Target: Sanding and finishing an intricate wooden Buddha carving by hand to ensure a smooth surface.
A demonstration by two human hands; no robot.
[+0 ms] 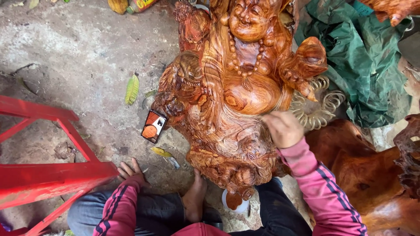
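A large carved wooden statue (238, 87) of a seated laughing figure with a bead necklace stands on the concrete floor in front of me. My right hand (283, 128) is closed in a fist against its lower right side; what it grips is hidden inside the fingers. A coiled pale hose (321, 109) runs off just to the right of that hand. My left hand (130, 170) rests flat on the floor at the lower left, fingers spread, holding nothing. My bare foot (194, 199) sits against the statue's base. Both sleeves are pink with dark stripes.
A red metal stool frame (48, 175) stands at the left. A phone (154, 126) lies on the floor beside the statue. A small white cup (236, 203) sits under the base. Green tarpaulin (363, 65) lies at the upper right, another brown carved wood piece (372, 175) at the right.
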